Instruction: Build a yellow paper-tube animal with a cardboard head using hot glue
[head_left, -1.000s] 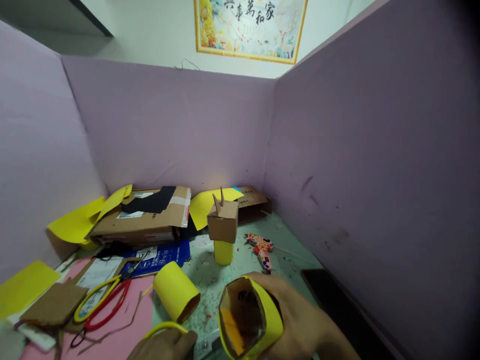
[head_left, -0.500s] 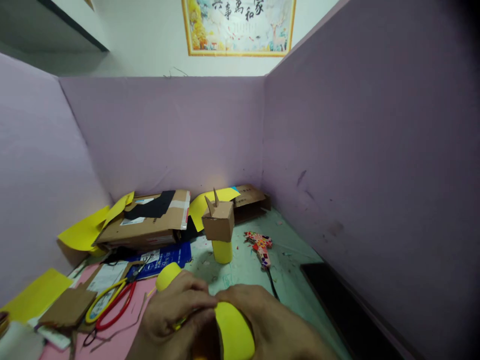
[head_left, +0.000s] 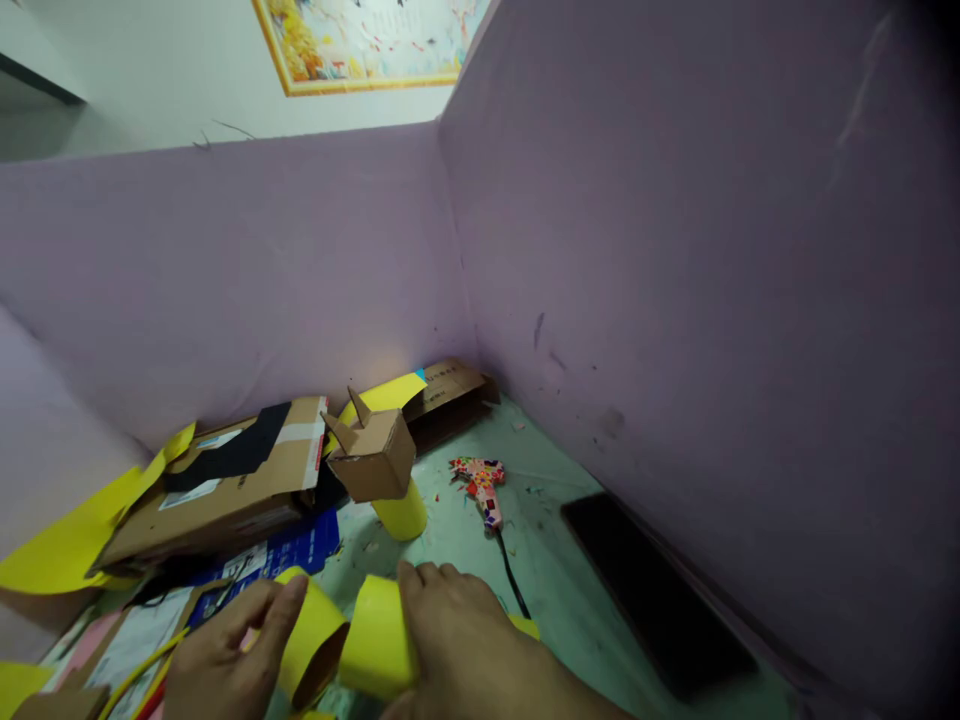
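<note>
My left hand [head_left: 232, 645] is closed at the left side of a short yellow paper tube [head_left: 307, 625], thumb against its wall. The tube's brown inner side shows at its open end. My right hand [head_left: 469, 645] is wrapped round a second yellow piece [head_left: 379, 635], curved like a tube, just right of the first. Some of its fingers are hidden behind it. Beyond my hands stands a cardboard box head with two pointed ears [head_left: 375, 455], on a yellow tube base [head_left: 403, 513].
A flower-patterned glue gun [head_left: 484, 488] with a black cord lies right of centre. A dark flat slab [head_left: 652, 590] lies along the right wall. Cardboard boxes [head_left: 240, 470] and yellow sheets [head_left: 67, 530] are at the back left. Scissors [head_left: 142, 675] lie partly hidden at lower left.
My view has swung right, so things sit further left. My hands, close together before, are now apart, with the two yellow tube pieces showing between them.
</note>
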